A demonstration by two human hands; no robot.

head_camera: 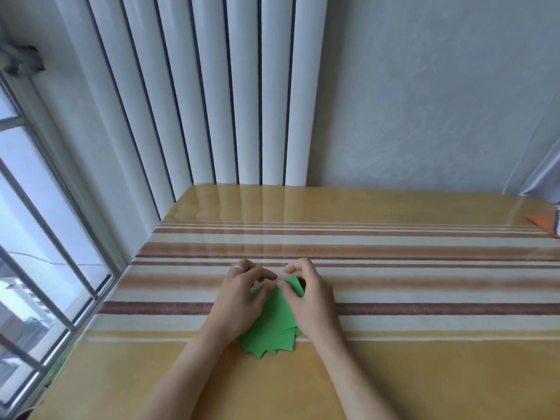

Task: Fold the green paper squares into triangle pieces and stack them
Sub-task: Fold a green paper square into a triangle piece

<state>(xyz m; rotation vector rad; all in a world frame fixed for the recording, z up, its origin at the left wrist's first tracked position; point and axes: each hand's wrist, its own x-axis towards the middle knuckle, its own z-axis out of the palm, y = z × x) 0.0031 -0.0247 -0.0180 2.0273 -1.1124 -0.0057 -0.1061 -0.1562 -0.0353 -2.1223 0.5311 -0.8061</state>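
Observation:
A fanned stack of green paper squares (269, 334) lies on the striped tablecloth (394, 268) near the middle of the table. The top green sheet (295, 284) has its far corner lifted. My right hand (309, 295) pinches that sheet near the raised corner between thumb and fingers. My left hand (242, 295) lies on the left side of the stack, fingers curled over the sheet's left edge, a ring on one finger. Much of the stack is hidden under both hands.
A white ribbed radiator (212, 101) stands against the wall behind the table. A window (36, 237) runs along the left edge. An orange paper piece (542, 228) lies at the table's far right corner beside a curtain.

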